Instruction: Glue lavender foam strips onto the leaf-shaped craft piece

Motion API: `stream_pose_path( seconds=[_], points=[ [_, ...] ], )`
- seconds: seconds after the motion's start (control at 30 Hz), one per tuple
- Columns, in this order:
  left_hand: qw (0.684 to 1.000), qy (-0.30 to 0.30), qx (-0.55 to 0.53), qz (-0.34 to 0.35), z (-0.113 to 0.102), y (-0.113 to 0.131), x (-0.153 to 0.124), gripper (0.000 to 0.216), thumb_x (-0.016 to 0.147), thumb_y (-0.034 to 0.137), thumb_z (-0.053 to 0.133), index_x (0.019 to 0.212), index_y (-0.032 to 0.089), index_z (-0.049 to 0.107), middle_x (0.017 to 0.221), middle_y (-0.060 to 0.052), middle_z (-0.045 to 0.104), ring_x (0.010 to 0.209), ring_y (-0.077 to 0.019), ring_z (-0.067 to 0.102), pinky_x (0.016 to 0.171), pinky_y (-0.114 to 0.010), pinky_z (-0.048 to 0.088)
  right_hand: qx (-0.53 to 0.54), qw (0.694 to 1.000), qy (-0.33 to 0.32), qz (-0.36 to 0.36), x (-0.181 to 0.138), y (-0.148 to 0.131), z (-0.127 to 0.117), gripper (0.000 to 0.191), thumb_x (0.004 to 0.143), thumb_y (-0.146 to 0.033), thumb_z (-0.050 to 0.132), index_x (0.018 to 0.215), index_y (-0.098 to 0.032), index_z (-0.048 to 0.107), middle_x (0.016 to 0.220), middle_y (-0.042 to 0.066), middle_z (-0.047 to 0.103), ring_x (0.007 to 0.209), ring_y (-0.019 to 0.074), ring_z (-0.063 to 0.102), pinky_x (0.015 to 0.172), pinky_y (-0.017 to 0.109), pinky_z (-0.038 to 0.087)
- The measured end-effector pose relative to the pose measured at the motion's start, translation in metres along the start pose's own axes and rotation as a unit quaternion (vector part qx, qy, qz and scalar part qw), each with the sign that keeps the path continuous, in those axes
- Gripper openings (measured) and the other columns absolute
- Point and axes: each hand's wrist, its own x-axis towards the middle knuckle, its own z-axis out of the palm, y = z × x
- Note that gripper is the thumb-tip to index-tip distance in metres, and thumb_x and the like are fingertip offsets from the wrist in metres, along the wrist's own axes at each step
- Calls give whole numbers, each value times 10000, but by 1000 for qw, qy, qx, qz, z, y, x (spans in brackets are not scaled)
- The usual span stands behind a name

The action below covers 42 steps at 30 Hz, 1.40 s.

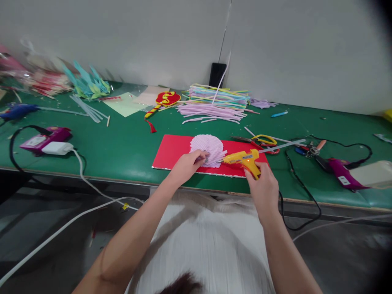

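Note:
My right hand (265, 183) is wrapped round the handle of a yellow hot glue gun (245, 157) with a clear glue stick out of its back. The gun's nozzle points left, at the lower right edge of a round, leaf-like piece made of lilac pipe cleaners (206, 143). That piece lies on a red board (174, 149). My left hand (188, 165) is closed, its fingertips pinching the lower left part of the lilac piece; they hide some of it. Just behind the glue gun lie scissors (265, 140) with yellow and red handles.
Bundled pastel pipe cleaners (214, 110) lie at the back, beside a red and yellow fan-shaped ornament (168, 99). A phone (217, 74) leans on the wall. Purple power sockets (45, 139) with cables sit left and right. A blue pen (279, 114) lies at the back right.

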Motion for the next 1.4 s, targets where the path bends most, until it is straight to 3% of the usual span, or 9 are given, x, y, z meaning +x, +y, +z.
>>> stream_pose_path(
  seconds=[0.7, 1.4],
  points=[
    [1000, -6, -8, -9, -1, 4, 0, 47, 864, 193, 515, 829, 224, 517, 1166, -28, 675, 1083, -167, 623, 925, -329, 468, 7, 1000, 10, 8, 2, 6, -2, 270, 855, -398, 517, 1020, -185, 529, 1007, 126, 650, 910, 256, 602, 773, 374, 469],
    [1000, -4, -2, -1, 0, 2, 0, 45, 874, 186, 517, 839, 214, 517, 1172, -36, 671, 1090, -173, 621, 932, -346, 474, 7, 1000, 6, 27, 3, 5, -7, 285, 855, -427, 489, 1009, -190, 527, 996, 121, 646, 889, 254, 583, 750, 364, 450]
  ],
)
